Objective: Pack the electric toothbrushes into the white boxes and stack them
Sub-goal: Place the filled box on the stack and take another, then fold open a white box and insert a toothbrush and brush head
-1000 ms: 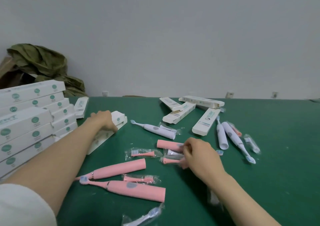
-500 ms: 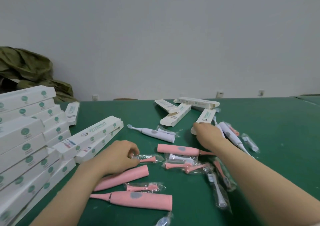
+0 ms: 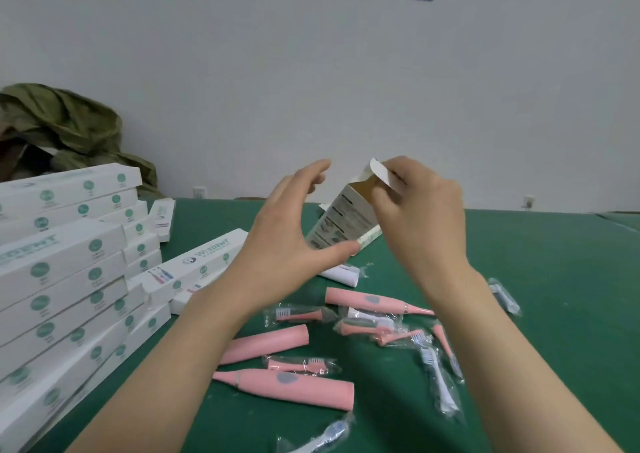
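Observation:
My right hand (image 3: 420,210) holds a white box (image 3: 341,222) tilted up above the green table (image 3: 554,279) and pinches its open end flap. My left hand (image 3: 287,241) is spread beside the box, its thumb under the box's lower end and its fingers apart from it. Three pink toothbrush handles (image 3: 372,302) (image 3: 265,347) (image 3: 294,386) lie on the table under my arms. Around them lie several brush heads in clear bags (image 3: 299,314) (image 3: 436,380). A tall stack of closed white boxes (image 3: 65,272) stands at the left.
Two more closed boxes (image 3: 194,267) lie beside the stack, and a small one (image 3: 162,218) sits behind it. Green cloth (image 3: 65,126) is heaped at the back left against the white wall. A bagged white part (image 3: 341,274) lies under the lifted box.
My right hand has lifted a white box from the far pile and opened its flap. My left hand has risen from the bagged brush heads to the box.

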{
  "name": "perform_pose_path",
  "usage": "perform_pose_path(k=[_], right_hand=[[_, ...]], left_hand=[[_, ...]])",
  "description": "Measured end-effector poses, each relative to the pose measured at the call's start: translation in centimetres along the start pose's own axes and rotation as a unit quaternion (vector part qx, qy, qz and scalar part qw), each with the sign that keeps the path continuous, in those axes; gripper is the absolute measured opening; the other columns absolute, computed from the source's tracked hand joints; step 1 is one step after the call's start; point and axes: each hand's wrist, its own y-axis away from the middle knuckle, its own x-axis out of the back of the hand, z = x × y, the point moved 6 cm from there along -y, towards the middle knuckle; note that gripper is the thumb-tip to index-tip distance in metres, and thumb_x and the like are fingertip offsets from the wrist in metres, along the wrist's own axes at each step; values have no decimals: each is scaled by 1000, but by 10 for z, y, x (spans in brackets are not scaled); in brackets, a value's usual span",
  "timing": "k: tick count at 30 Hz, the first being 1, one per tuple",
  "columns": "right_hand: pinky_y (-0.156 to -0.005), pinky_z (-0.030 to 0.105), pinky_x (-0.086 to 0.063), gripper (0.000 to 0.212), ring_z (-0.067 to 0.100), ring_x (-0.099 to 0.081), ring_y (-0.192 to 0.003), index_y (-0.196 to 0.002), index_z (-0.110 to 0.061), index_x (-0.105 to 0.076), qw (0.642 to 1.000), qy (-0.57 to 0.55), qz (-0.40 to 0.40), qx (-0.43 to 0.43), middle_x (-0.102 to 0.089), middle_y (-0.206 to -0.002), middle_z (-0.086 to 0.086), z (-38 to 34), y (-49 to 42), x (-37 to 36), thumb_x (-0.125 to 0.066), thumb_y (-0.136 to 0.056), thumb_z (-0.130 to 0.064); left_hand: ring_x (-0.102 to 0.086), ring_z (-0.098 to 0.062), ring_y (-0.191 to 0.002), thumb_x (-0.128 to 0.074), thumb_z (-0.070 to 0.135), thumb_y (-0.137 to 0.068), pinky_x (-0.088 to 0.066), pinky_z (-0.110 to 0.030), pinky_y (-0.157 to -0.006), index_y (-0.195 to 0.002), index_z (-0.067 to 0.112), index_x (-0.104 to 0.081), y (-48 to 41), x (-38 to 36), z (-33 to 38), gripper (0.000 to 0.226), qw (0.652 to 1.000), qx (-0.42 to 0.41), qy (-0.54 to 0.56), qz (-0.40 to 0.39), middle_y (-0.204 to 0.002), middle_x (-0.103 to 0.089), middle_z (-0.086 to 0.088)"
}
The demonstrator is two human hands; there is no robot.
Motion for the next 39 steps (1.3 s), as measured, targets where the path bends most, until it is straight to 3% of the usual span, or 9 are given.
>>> perform_pose_path(k=[5,9,13,16,18,23,25,31,39], right_hand=[[-49,31,-31,15,15,-30,-51,-64,-2,-55,987,-127,-43,-88,-39,-50,0,-5,2,-7,-53,-78,-9],[-57,30,-52,33,12,-52,-53,-81,11,-62,901,-338,-183,-201,-54,-64,12,-4,12,-27,-52,-92,-19],[-59,24,-57,35,5,-60,-60,-80,-10,-69,865,-398,-218,-216,-65,-64,-5,-10,20,-31,-45,-98,-29],[-55,39,-47,35,9,-47,-59,-70,-13,-59,899,-349,-197,-178,-49,-58,-7,-19,23,-35,-42,-98,-24],[-53,31,-29,36,10,-34,-57,-62,-18,-49,928,-297,-189,-119,-38,-56,-8,-29,27,-38,-41,-97,-21],[-60,30,-30,27,17,-35,-63,-81,-2,-57,924,-331,-145,-123,-39,-64,10,-18,23,-36,-43,-97,-17],[-64,29,-36,25,15,-40,-66,-93,-4,-66,916,-354,-144,-126,-47,-68,17,-16,22,-36,-45,-96,-17],[-52,8,-34,37,-4,-48,-53,-124,-23,-63,959,-262,-97,-53,-49,-49,-22,-20,26,-36,-46,-94,-10],[-104,11,-29,46,6,-43,-127,-137,-4,-47,970,-230,-65,39,-50,-139,7,-41,36,-34,-33,-95,-20]], left_hand=[[-50,-4,-114,-84,37,-60,-40,-19,-95,-118,39,-38,1,5,26,74,996,-17,47,75,-117,-54,16],[-56,-8,-93,-81,23,-71,-48,-27,-79,-106,29,-50,2,13,21,47,993,-14,33,113,-99,-58,12],[-55,-1,-90,-67,27,-68,-42,-11,-76,-101,24,-54,3,12,13,36,990,25,75,114,-96,-59,14],[-53,-7,-78,-61,26,-68,-42,-20,-70,-84,26,-54,3,3,12,18,987,52,87,122,-84,-58,9],[-52,-7,-74,-63,28,-69,-40,-19,-66,-78,26,-54,4,3,9,13,986,67,78,135,-80,-57,9],[-54,2,-99,-80,31,-58,-41,-6,-76,-114,34,-46,2,4,-2,65,991,103,47,70,-107,-55,15],[-54,-1,-95,-78,35,-55,-38,-4,-73,-106,31,-51,1,6,0,58,992,100,4,78,-104,-54,10],[-53,1,-83,-85,19,-56,-35,-2,-71,-107,20,-67,3,17,10,54,986,53,-40,153,-91,-57,3],[-48,9,-73,-75,5,-65,-33,1,-65,-99,18,-73,7,24,25,37,976,10,-44,213,-76,-48,9]])
